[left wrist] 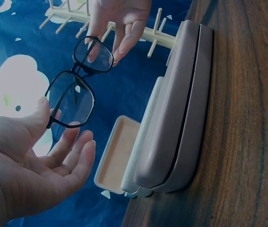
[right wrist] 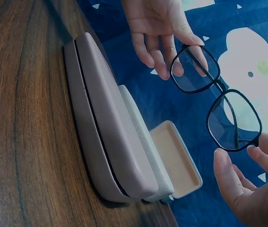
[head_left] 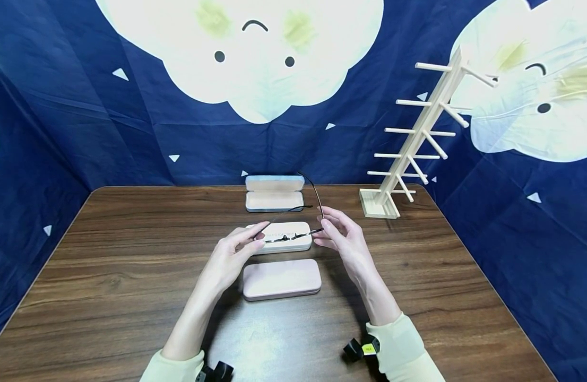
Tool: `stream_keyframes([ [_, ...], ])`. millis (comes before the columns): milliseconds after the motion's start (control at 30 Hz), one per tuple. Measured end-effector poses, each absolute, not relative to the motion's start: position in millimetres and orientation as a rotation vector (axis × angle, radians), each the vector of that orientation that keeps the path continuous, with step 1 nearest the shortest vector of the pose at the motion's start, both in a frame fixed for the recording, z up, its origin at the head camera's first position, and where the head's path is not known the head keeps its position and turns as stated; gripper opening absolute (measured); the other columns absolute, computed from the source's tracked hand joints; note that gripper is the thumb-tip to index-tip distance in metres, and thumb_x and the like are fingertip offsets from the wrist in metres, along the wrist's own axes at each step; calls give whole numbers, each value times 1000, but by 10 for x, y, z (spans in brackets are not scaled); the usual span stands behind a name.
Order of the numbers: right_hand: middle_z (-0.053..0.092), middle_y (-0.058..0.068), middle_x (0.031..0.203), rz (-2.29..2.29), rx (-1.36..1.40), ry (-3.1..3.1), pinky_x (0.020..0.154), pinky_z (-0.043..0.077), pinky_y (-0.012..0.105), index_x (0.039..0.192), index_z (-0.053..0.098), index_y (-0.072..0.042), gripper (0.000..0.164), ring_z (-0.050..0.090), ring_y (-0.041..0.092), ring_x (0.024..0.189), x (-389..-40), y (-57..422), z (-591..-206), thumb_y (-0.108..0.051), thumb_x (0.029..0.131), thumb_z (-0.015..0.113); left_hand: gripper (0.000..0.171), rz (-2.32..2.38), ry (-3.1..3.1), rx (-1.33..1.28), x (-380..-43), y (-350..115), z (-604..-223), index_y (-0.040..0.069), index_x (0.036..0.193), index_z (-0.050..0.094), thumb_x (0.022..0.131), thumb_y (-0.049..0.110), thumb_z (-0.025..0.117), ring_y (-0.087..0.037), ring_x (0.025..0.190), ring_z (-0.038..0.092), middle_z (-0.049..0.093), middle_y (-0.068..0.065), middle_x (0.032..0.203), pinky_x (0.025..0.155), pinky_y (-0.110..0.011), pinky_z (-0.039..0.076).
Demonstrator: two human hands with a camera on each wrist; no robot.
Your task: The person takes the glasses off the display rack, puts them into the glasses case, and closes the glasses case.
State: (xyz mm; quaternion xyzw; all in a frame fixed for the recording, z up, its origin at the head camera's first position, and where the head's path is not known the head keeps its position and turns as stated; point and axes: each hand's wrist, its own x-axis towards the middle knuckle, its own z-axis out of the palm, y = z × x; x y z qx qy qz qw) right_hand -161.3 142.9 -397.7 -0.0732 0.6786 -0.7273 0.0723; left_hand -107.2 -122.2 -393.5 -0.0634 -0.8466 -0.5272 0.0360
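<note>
A pair of black-rimmed eyeglasses (head_left: 287, 238) is held up between both hands, above the middle of three cases. My left hand (head_left: 229, 260) pinches one end of the front frame. At the other end, my right hand (head_left: 343, 241) grips the frame near the hinge. Both temples are unfolded and point away from me. Beneath the glasses lies a closed white glasses case (head_left: 300, 245). Nearer to me is a closed pink glasses case (head_left: 282, 279). Behind them a light blue case (head_left: 274, 183) stands with its lid up, its pale lining (right wrist: 171, 156) showing in the right wrist view.
A wooden rack (head_left: 413, 143) with several pegs stands at the back right of the brown wooden table (head_left: 107, 286). Dark blue cloth (head_left: 131, 106) printed with white clouds hangs behind the table and at its sides.
</note>
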Motion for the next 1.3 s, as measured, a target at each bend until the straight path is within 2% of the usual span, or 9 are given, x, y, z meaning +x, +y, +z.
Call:
stream_keyframes([
  [167, 55, 24, 141, -2183, -225, 2038, 87, 63, 32, 149, 50, -4, 44, 72, 14, 92, -1614, 1433, -3975, -13, 107, 55, 37, -1653, -2585, -203, -1066, -1222, -3934, 25, 140, 66, 102, 25, 64, -18, 117, 64, 74, -4, 120, 98, -28, 50],
  [400, 56, 22, 140, -2184, -214, 2030, 88, 63, 32, 149, 51, -5, 45, 72, 24, 98, -1626, 1430, -3980, -14, 106, 57, 36, -1653, -2576, -224, -1066, -1222, -3927, 24, 139, 67, 103, 23, 64, -23, 118, 63, 74, -4, 120, 96, -24, 48],
  [533, 55, 26, 142, -2183, -199, 2025, 89, 62, 33, 149, 51, -6, 48, 72, 27, 102, -1623, 1422, -3974, -10, 102, 62, 36, -1632, -2584, -231, -1069, -1224, -3931, 23, 138, 67, 103, 22, 63, -24, 118, 63, 74, -4, 120, 96, -23, 47],
  [767, 53, 27, 145, -2170, -205, 2029, 91, 62, 36, 150, 51, -7, 55, 71, 31, 109, -1614, 1423, -3969, -4, 97, 67, 35, -1630, -2592, -241, -1072, -1226, -3935, 21, 138, 67, 103, 22, 62, -27, 123, 63, 73, -6, 124, 102, -28, 48],
  [900, 52, 27, 146, -2162, -201, 2034, 91, 62, 36, 150, 51, -7, 56, 71, 27, 108, -1616, 1422, -3968, -4, 96, 68, 35, -1627, -2604, -244, -1069, -1227, -3934, 21, 138, 67, 103, 24, 62, -22, 128, 61, 72, -4, 130, 105, -33, 46],
  [1067, 55, 25, 144, -2157, -200, 2039, 91, 62, 36, 149, 52, -9, 55, 71, 21, 104, -1617, 1428, -3970, -5, 97, 68, 35, -1627, -2607, -268, -1065, -1231, -3935, 21, 138, 68, 103, 26, 62, -18, 129, 59, 70, -1, 135, 104, -31, 45],
  [1300, 58, 22, 141, -2156, -210, 2041, 91, 62, 36, 148, 54, -10, 55, 71, 14, 101, -1618, 1432, -3970, -4, 96, 69, 35, -1601, -2614, -287, -1061, -1234, -3928, 21, 137, 68, 103, 26, 62, -16, 123, 60, 71, -1, 131, 99, -27, 45],
])
